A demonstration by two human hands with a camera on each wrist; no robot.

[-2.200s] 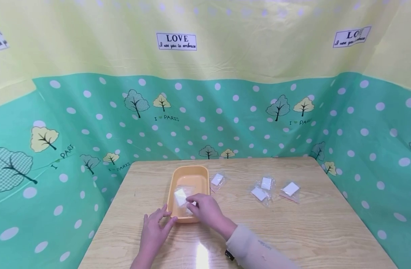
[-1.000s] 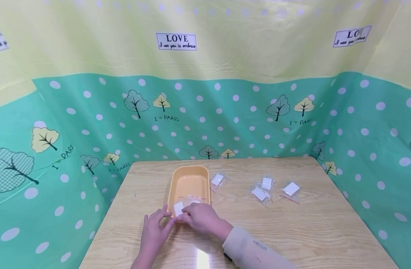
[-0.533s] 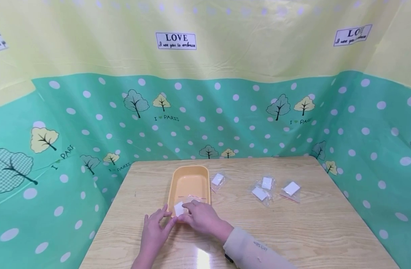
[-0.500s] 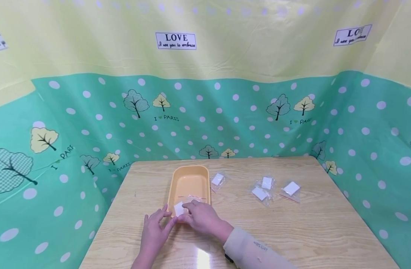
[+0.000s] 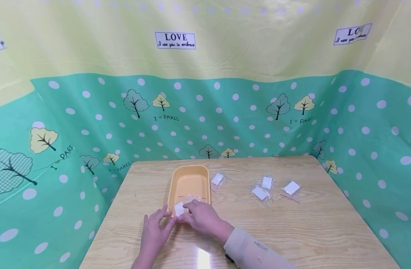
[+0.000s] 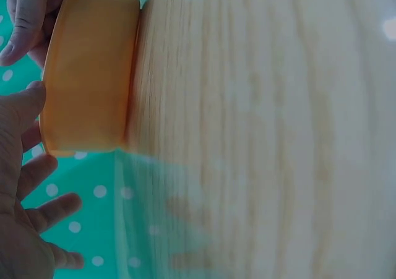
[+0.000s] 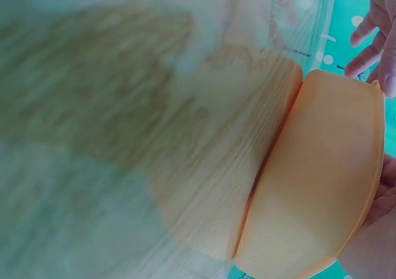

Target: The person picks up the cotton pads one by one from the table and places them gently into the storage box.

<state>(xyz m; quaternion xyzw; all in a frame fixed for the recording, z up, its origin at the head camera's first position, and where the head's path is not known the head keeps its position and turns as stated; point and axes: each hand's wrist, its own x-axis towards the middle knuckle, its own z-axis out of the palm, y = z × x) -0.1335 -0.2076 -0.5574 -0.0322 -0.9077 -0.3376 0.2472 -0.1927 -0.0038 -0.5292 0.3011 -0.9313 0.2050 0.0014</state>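
An orange plastic tray [image 5: 188, 183] stands on the table, its near end between both hands. In the tray's near end lies a clear zip bag with a white block [image 5: 179, 208]; my right hand [image 5: 202, 216] holds it with thumb and fingertips. More clear film with a red zip line [image 5: 192, 196] shows beyond that hand, its contents hidden. At the near left corner my left hand [image 5: 155, 229] touches the tray rim, thumb toward the front and fingers spread. The left wrist view shows the tray's outer wall [image 6: 93, 68] and the spread left fingers [image 6: 55, 211].
Right of the tray lies a zip bag with a white block [image 5: 217, 179]. Farther right are two overlapping zip bags [image 5: 260, 193] and a separate one with a red strip [image 5: 290, 188]. A green dotted curtain [image 5: 205, 123] surrounds the wooden table [image 5: 292, 231].
My right hand has brought the white-block bag toward the tray's near end, where it now stays almost still. My left hand has kept its place at the corner.
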